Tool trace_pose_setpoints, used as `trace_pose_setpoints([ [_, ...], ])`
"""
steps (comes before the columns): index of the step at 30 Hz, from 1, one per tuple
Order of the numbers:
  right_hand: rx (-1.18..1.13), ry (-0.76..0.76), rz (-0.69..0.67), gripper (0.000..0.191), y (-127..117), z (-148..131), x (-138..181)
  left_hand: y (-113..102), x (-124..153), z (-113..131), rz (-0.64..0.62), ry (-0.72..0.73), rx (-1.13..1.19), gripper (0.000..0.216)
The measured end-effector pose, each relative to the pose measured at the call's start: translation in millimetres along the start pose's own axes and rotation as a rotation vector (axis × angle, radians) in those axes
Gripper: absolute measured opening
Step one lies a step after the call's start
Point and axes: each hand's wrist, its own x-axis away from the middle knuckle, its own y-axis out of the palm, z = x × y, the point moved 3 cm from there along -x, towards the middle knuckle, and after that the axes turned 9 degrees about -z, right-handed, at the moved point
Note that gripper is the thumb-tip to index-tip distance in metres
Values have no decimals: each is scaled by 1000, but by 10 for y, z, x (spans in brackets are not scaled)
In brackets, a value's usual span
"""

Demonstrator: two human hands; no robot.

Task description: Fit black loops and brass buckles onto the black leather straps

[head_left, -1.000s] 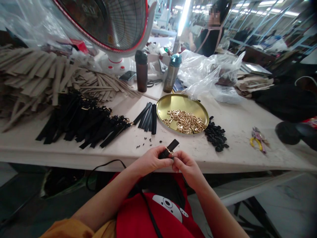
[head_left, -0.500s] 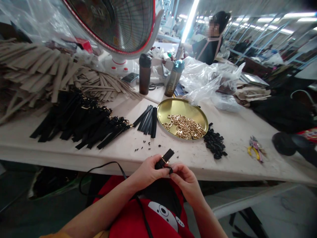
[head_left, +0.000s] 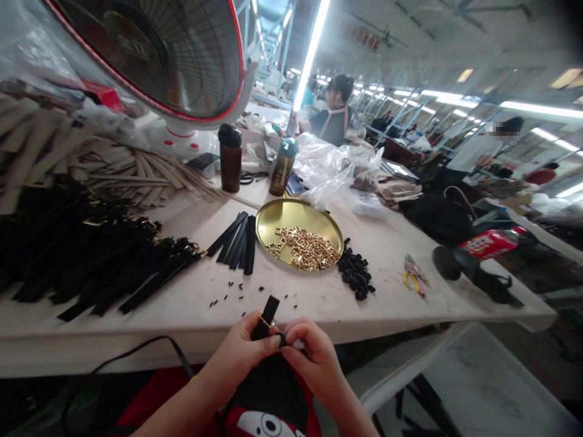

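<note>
My left hand (head_left: pixel 243 343) is closed on a black strap (head_left: pixel 271 309), whose upper end sticks up past the fingers. A gold buckle (head_left: pixel 266 322) sits around the strap just above my thumb. Close against it, my right hand (head_left: pixel 313 347) pinches a small black piece (head_left: pixel 282 340), perhaps a strap loop, which touches my left thumb; its far end is hidden by the fingers. Beyond the hands, a round gold tray (head_left: pixel 268 212) carries many small gold buckles (head_left: pixel 310 247). Several flat black strips (head_left: pixel 237 243) lie left of the tray, and small black pieces (head_left: pixel 356 269) are heaped to its right.
Black straps with gold fittings (head_left: pixel 150 267) are piled at left, beige strips (head_left: pixel 132 176) behind them. A fan (head_left: pixel 182 60), two bottles (head_left: pixel 231 161) and plastic wrap (head_left: pixel 337 170) stand further back. Pliers (head_left: pixel 413 276) lie at right. A white bin (head_left: pixel 478 376) sits below the table edge.
The camera view has swung to the right and up, so the table's things appear further left and lower. Both hands keep their hold on the strap and the small black piece.
</note>
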Motion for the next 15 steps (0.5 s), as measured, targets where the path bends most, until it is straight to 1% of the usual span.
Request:
trace_pose_setpoints([
  [4,25,-29,70,15,-40,-18,3,29,-11,44,49,49,-90,37],
  [7,-33,8,151,12,-63,65,47,97,-8,102,56,133,-199,32],
  [11,-79,56,196,8,-60,193,94,176,-5,127,86,221,-305,28],
  [13,-90,61,212,7,-68,210,89,182,-32,138,90,226,-354,28],
  [15,-52,71,213,7,-88,184,64,162,-86,174,61,201,-373,29],
])
